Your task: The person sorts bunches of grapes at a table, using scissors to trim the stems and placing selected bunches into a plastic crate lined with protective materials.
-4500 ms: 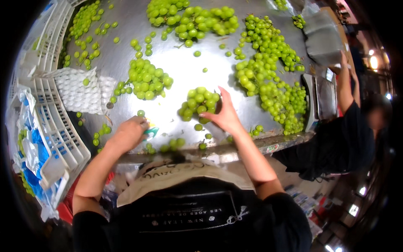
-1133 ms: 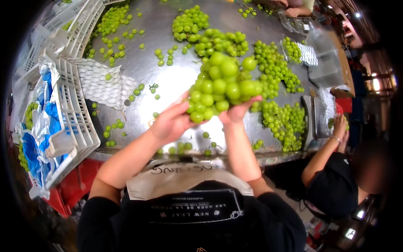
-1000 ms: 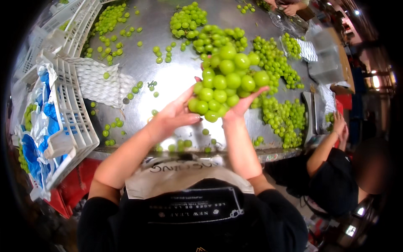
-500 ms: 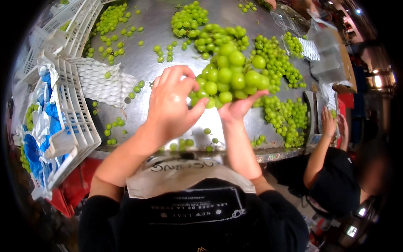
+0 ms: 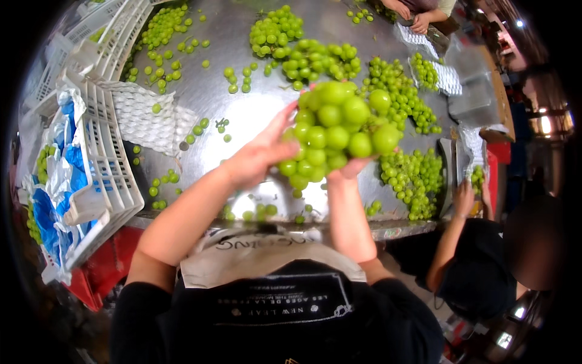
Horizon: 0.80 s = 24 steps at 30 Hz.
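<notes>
A large bunch of green grapes (image 5: 336, 124) is held up above the metal table between my two hands. My left hand (image 5: 264, 151) grips its left side, the thumb in front and the fingers reaching behind the fruit. Under the bunch on the right, my right hand (image 5: 351, 168) supports it from below; most of its fingers are hidden by the grapes. Beyond the held bunch lie a grape bunch (image 5: 321, 60) and another grape bunch (image 5: 276, 31). To the right rest more grape clusters (image 5: 397, 91) and a grape heap (image 5: 414, 176) near the table's front edge.
White plastic crates (image 5: 112, 145) line the left side, one with blue and white wrapping. A white foam net sheet (image 5: 145, 118) lies beside loose grapes (image 5: 160, 64). At right are clear plastic boxes (image 5: 476, 85) and a co-worker's hands (image 5: 465, 197) with grapes; another person's hands (image 5: 418, 21) are at the far right.
My left hand has moved from in front of the bunch to wrap round its left side. The bunch has turned and come slightly nearer. Another person's hands have come into view at the far right.
</notes>
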### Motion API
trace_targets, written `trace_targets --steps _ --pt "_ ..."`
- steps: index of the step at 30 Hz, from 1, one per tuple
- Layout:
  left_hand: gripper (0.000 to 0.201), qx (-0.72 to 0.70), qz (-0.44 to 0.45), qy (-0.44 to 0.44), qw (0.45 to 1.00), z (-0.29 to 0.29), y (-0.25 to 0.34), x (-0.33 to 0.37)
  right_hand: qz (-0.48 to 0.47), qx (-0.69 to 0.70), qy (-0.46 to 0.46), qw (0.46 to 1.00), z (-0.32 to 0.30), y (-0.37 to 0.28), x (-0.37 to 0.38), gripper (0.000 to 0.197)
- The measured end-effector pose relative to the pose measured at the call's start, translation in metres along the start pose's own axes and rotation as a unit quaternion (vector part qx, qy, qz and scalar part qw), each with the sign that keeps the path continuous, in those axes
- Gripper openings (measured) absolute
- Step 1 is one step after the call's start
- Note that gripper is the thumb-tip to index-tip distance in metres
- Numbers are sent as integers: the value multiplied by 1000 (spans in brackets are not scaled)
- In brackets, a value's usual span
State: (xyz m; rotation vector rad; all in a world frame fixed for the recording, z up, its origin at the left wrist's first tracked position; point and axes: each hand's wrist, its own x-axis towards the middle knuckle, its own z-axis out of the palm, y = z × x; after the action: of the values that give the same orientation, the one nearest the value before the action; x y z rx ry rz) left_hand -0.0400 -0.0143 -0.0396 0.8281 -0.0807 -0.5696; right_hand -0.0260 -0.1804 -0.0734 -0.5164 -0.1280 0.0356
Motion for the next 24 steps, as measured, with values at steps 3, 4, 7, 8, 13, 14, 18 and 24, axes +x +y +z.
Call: trace_targets --steps 3,4,7,8,13,14,18,24 --pt "95 31 45 -64 996 0 -7 -3 26 -108 -72 991 19 -13 -5 126" --pt "97 21 46 -73 996 0 -5 -5 8 -202 -103 974 23 -16 -5 128" --pt "96 -36 77 -69 994 -4 -11 -8 -93 -268 -125 951 42 -20 4 127" --pt "95 -49 91 -66 992 -4 -10 -8 -143 -311 -90 935 47 -21 3 126" --pt "96 130 223 103 961 23 -14 -9 -199 -266 22 943 49 7 -12 110" --pt "97 261 275 101 920 24 -16 -11 -184 -245 40 951 42 8 -11 105" --pt "93 529 338 50 777 29 -11 -22 -83 -170 23 982 18 1 -11 91" --pt "57 581 405 109 697 29 17 -18 33 -87 -28 995 22 -4 -14 84"
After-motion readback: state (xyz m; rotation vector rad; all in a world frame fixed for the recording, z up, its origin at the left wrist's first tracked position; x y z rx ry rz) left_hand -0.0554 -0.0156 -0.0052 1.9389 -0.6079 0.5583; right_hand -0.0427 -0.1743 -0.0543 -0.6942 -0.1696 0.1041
